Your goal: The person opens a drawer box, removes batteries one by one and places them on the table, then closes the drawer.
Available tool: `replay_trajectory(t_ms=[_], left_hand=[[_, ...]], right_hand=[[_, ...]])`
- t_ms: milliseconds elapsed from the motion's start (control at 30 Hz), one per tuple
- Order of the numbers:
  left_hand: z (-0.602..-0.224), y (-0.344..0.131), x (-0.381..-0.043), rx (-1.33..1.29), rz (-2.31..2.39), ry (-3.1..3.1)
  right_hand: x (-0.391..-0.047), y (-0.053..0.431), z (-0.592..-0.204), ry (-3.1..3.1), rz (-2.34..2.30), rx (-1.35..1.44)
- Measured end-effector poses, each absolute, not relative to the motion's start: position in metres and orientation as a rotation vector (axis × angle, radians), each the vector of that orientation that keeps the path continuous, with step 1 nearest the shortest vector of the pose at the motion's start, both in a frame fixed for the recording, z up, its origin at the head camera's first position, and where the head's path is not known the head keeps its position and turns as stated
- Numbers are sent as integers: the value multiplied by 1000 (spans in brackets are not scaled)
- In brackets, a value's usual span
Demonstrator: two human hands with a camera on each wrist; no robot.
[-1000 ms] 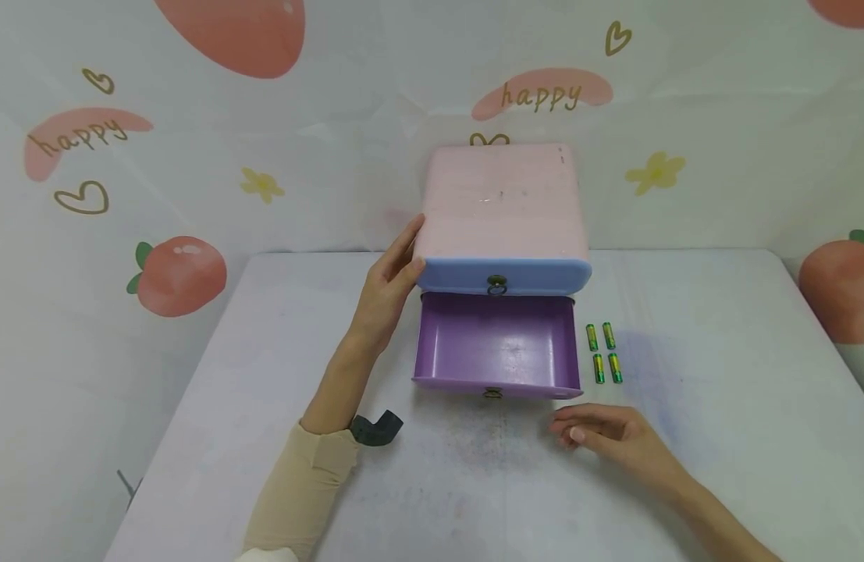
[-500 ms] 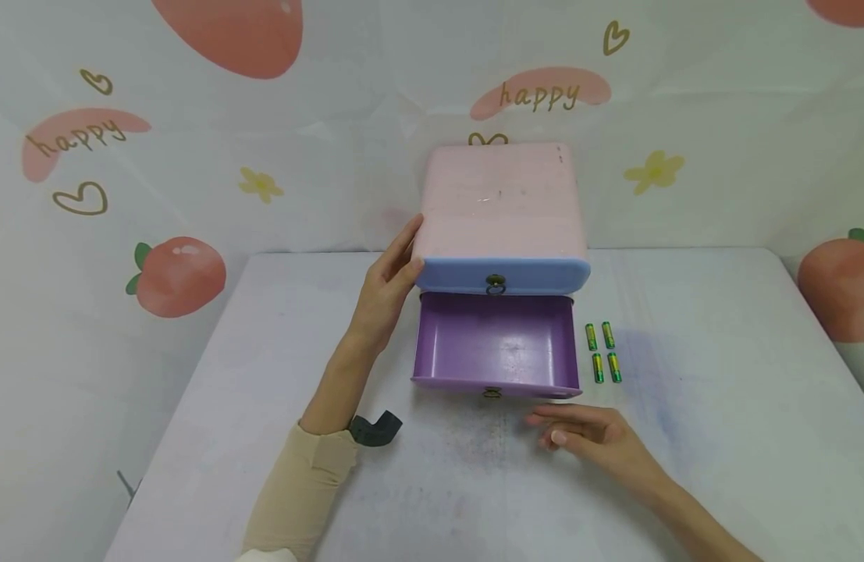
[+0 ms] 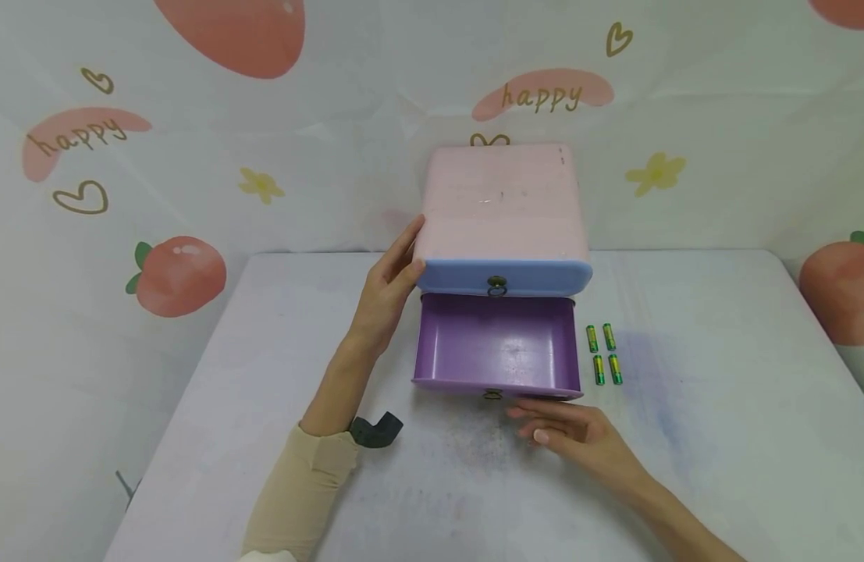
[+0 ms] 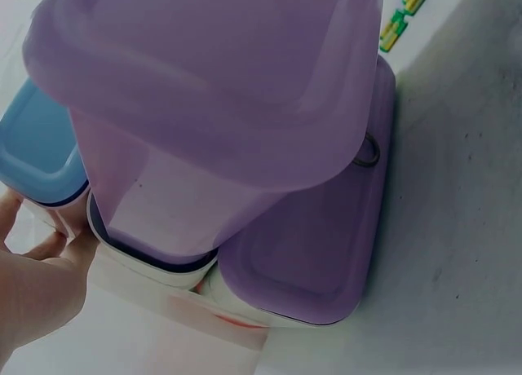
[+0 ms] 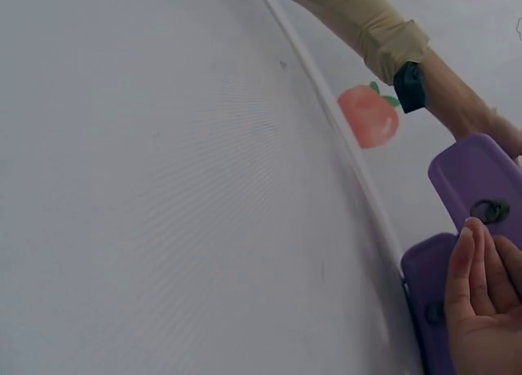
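A small drawer cabinet with a pink top (image 3: 505, 203) and a blue upper drawer (image 3: 460, 277) stands at the back of the table. Below the blue front, a purple drawer (image 3: 502, 343) is pulled out, with nothing lying in it. My left hand (image 3: 382, 304) rests against the cabinet's left side, thumb at the front corner. In front of the purple drawer is my right hand (image 3: 579, 437), fingers loosely bent and holding nothing, fingertips close to the ring pull (image 3: 492, 394). The left wrist view shows another purple drawer front (image 4: 310, 236) lower down, pushed in.
Several green and yellow batteries (image 3: 599, 370) lie on the table (image 3: 720, 375) to the right of the pulled-out drawer. A dark strap-like piece (image 3: 377, 430) sticks out at my left wrist. Behind the cabinet hangs a white backdrop (image 3: 347, 94) printed with fruit and flowers.
My right hand has moved left along the front of the purple drawer, from near its right corner toward the ring pull. The left hand, drawers and batteries keep their places.
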State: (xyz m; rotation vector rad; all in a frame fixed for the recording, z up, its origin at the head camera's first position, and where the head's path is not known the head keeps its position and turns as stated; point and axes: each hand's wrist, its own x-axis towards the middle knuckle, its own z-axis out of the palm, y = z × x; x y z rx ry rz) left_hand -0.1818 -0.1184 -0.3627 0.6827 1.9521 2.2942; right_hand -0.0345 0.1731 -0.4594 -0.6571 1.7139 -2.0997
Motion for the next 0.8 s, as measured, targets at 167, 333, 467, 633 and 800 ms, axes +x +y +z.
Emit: replay_trajectory(t_ms=[167,333,467,633,800], left_hand=[[-363,-118,-182,684,2293,1958],[-363,-119,-181,681,2290,1959],[-363,-119,-182,685,2290,1965],[-363,-118,-182,688,2290,1959],[-364,-118,-182,677,2292,1964]], right_hand=[[-37,167,-459,1688,-2085,-639],[-38,162,-460,1659,-2079,-619],[-39,157,-461,1654,-2084,-631],[-38,151,-460,1650,-2107,-583],[-38,143,-460,1631,-2163,-559]])
